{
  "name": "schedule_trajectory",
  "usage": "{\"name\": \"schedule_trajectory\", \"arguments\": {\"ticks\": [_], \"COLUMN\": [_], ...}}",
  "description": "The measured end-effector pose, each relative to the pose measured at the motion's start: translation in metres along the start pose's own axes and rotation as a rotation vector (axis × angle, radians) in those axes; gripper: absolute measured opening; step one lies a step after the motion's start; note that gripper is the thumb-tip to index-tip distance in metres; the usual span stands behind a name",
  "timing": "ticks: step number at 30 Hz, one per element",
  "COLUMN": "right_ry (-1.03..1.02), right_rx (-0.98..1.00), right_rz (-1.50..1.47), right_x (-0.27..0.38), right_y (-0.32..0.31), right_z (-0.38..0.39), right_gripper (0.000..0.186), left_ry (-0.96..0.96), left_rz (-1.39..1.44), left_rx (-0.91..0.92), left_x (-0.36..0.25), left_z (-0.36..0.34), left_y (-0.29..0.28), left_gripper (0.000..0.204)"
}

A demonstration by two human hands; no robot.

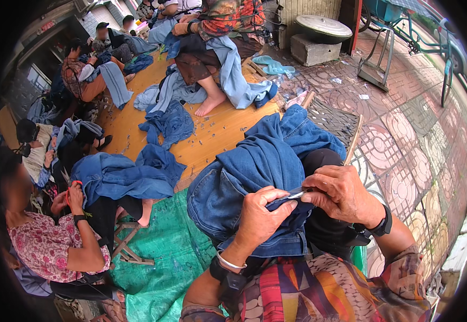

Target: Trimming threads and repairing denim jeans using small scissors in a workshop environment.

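Note:
Blue denim trousers (255,166) lie bunched over my lap and knees. My left hand (263,217) is closed, pinching a dark blue folded edge of the denim between thumb and fingers. Just to its right, my right hand (341,196) is closed on a small silvery blade-like tool (296,195), whose exact kind is too small to tell. The tool's tip meets the pinched edge, and the two thumbs almost touch. Both wrists carry dark bands.
At my left, a person with red-handled scissors (74,196) works on denim (121,177). Farther off, other people sit with denim around an orange board (206,137). A green sheet (163,247) covers the ground. Blue slippers (275,65) and a tricycle (427,40) stand far right.

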State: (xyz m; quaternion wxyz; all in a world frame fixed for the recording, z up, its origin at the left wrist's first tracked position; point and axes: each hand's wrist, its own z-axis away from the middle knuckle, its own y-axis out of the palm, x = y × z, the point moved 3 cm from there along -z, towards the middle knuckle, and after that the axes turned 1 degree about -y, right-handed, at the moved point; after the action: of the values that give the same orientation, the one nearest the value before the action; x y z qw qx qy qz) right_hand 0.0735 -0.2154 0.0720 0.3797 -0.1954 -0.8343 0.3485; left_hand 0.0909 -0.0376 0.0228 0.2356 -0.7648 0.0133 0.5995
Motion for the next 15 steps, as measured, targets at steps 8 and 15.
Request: {"name": "schedule_trajectory", "arguments": {"ticks": [8, 15], "right_ry": [-0.018, -0.018], "right_rx": [0.077, 0.104], "right_rz": [0.113, 0.129], "right_x": [0.0051, 0.0050], "right_y": [0.0003, 0.0011], "right_z": [0.0024, 0.0061], "right_gripper": [0.022, 0.021], "left_ry": [0.081, 0.087], "left_rz": [-0.075, -0.124], "left_rx": [-0.067, -0.088], "left_x": [-0.0010, -0.0063], "left_z": [0.0016, 0.0038], "left_y": [0.0078, 0.0089], "left_gripper": [0.015, 0.015]}}
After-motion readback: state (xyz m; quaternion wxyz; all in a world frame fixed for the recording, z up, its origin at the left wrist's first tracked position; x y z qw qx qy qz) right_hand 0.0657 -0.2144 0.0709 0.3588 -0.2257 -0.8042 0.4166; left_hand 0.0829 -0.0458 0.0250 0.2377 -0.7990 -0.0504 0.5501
